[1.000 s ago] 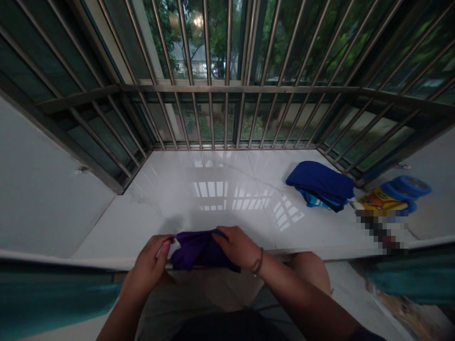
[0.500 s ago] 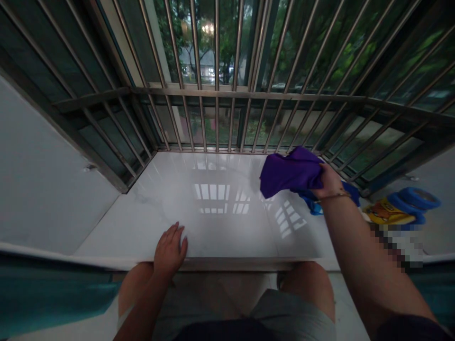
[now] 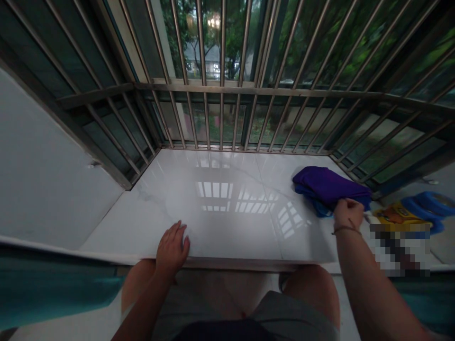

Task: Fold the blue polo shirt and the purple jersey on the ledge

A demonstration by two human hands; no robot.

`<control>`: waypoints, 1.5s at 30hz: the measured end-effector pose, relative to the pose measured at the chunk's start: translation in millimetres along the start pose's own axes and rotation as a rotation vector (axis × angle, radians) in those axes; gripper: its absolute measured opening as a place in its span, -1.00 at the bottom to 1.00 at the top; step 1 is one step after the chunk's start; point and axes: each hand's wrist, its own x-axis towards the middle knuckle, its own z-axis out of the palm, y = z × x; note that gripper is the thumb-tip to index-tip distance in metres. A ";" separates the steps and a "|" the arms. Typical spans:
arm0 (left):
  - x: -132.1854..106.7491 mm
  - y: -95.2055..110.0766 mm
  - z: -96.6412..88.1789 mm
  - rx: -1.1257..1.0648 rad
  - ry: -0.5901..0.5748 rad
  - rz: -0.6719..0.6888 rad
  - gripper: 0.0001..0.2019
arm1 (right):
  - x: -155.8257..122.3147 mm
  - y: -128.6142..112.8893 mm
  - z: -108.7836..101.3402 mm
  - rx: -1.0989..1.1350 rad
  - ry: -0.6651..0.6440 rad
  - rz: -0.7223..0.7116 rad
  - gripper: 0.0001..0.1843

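Observation:
A purple cloth (image 3: 325, 182) lies loosely bunched over blue fabric (image 3: 320, 207) on the right part of the glossy white ledge (image 3: 227, 232). My right hand (image 3: 348, 213), with a thin bracelet at the wrist, is at the near right edge of the purple cloth. Its fingers are curled closed; whether they pinch the cloth's edge is hidden. On the ledge's front edge, far left of the cloth, my left hand (image 3: 173, 248) rests flat with its fingers stretched out and holds nothing.
Metal bars (image 3: 222, 118) enclose the ledge's back and sides, with windows and trees beyond. Right of my right hand lie a yellow packet (image 3: 401, 215) and blue ring-shaped things (image 3: 435, 204), next to a blurred patch. A teal curtain (image 3: 53, 293) hangs at lower left.
The purple cloth, held up in my right hand before, has come down to the right onto the blue fabric. My right hand has moved nearer to me. My left hand stays in place.

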 end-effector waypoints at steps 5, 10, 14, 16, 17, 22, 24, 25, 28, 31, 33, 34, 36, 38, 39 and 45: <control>-0.5 -2.3 3.9 0.064 -0.015 0.035 -0.47 | -102.8 17.2 33.7 -0.035 -0.341 -0.177 -0.39; 1.0 -1.7 1.5 0.166 -0.109 0.036 -0.38 | -176.3 22.3 43.4 -0.443 -0.597 -0.375 -0.28; 2.3 -0.5 0.7 0.188 -0.115 0.028 -0.37 | -175.1 19.1 39.7 -0.516 -0.627 -0.362 -0.27; 3.0 1.3 0.5 0.184 -0.111 0.015 -0.37 | -171.2 17.9 38.9 -0.512 -0.631 -0.357 -0.27; 3.4 2.6 0.1 0.183 -0.113 0.007 -0.37 | -170.2 17.7 38.9 -0.506 -0.630 -0.354 -0.27; 6.3 9.2 -6.0 0.193 -0.147 -0.017 -0.36 | -171.0 18.4 39.5 -0.487 -0.612 -0.357 -0.27; 7.0 10.4 -8.2 0.201 -0.168 -0.023 -0.36 | -171.1 17.2 39.1 -0.487 -0.612 -0.359 -0.28; 7.1 10.6 -9.0 0.206 -0.177 -0.025 -0.36 | -171.0 16.2 38.6 -0.488 -0.613 -0.357 -0.29; 7.4 10.9 -10.7 0.214 -0.206 -0.030 -0.35 | -170.4 12.4 37.2 -0.489 -0.610 -0.347 -0.30; 14.8 11.8 -12.1 0.222 -0.278 -0.071 -0.34 | -170.0 9.6 36.2 -0.487 -0.613 -0.340 -0.30; 29.3 13.7 -12.5 0.225 -0.348 -0.130 -0.32 | -170.1 8.9 36.0 -0.488 -0.615 -0.338 -0.30; 40.0 15.2 -12.3 0.226 -0.379 -0.167 -0.32 | -170.3 9.0 36.1 -0.491 -0.614 -0.337 -0.30; 68.1 19.2 -11.0 0.220 -0.429 -0.245 -0.29 | -170.5 9.7 36.8 -0.502 -0.607 -0.340 -0.31; 102.5 23.9 -7.9 0.206 -0.470 -0.325 -0.25 | -170.4 10.8 37.9 -0.514 -0.602 -0.351 -0.31; 120.7 26.1 -5.5 0.195 -0.486 -0.369 -0.22 | -170.2 11.4 38.5 -0.519 -0.602 -0.357 -0.30; 214.9 36.4 22.3 0.142 -0.369 -0.564 -0.14 | -173.9 16.4 40.6 -0.540 -0.566 -0.416 -0.28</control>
